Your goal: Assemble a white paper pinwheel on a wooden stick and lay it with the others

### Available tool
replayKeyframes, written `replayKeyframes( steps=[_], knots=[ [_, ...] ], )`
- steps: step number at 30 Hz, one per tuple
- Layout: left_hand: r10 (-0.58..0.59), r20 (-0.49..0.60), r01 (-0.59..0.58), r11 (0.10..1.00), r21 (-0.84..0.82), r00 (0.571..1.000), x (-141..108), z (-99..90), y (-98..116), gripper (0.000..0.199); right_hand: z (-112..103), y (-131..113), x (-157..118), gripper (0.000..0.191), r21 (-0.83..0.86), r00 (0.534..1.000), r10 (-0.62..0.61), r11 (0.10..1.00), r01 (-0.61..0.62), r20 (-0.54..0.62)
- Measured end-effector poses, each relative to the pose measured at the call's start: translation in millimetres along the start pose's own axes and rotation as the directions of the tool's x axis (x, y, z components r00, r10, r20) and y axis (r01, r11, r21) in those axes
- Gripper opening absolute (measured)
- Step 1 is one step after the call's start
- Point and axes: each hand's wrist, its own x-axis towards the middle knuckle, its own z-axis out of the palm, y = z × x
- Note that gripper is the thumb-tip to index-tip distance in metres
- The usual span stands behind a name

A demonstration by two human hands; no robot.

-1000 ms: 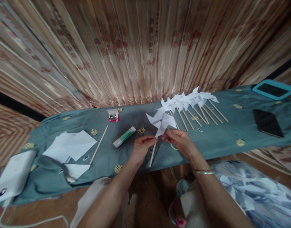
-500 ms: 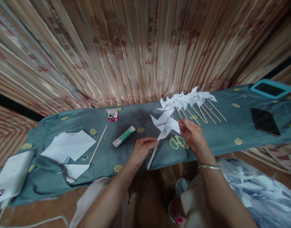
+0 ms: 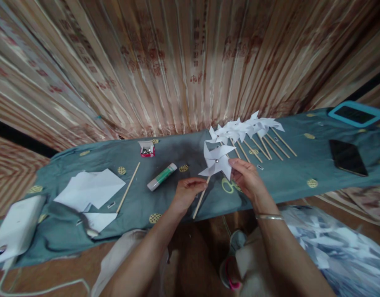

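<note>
A white paper pinwheel (image 3: 219, 166) with a shiny pin at its centre is held up over the middle of the cloth. My left hand (image 3: 187, 193) pinches its wooden stick (image 3: 200, 203) just below the blades. At the right side, my right hand (image 3: 248, 178) has thumb and fingers closed at a blade's edge. Under that hand lie scissors with yellow-green handles (image 3: 227, 185), partly hidden. Behind, several finished pinwheels (image 3: 255, 126) lie in an overlapping row, sticks toward me. A glue stick (image 3: 162, 176) lies left of my left hand.
A small red box of pins (image 3: 147, 150) stands open at the back. To the left are white paper sheets (image 3: 91, 187), a loose stick (image 3: 128, 187) and a white device with a cable (image 3: 18, 227). A phone (image 3: 347, 158) and blue-framed tablet (image 3: 356, 114) lie right. A plastic bag (image 3: 338, 243) sits below.
The pinwheel's blades have turned about the pin. My right hand has shifted slightly left and now covers more of the scissors. My left hand stays on the stick.
</note>
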Motion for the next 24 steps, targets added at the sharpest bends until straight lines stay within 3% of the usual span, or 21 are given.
replayKeyframes(
  steps=[24],
  knots=[
    [0.027,-0.017,-0.028,0.997,-0.070,0.999,0,-0.8,1,0.013,8,12,-4,0.019,-0.006,0.993,0.073,0.997,-0.073,0.089]
  ],
)
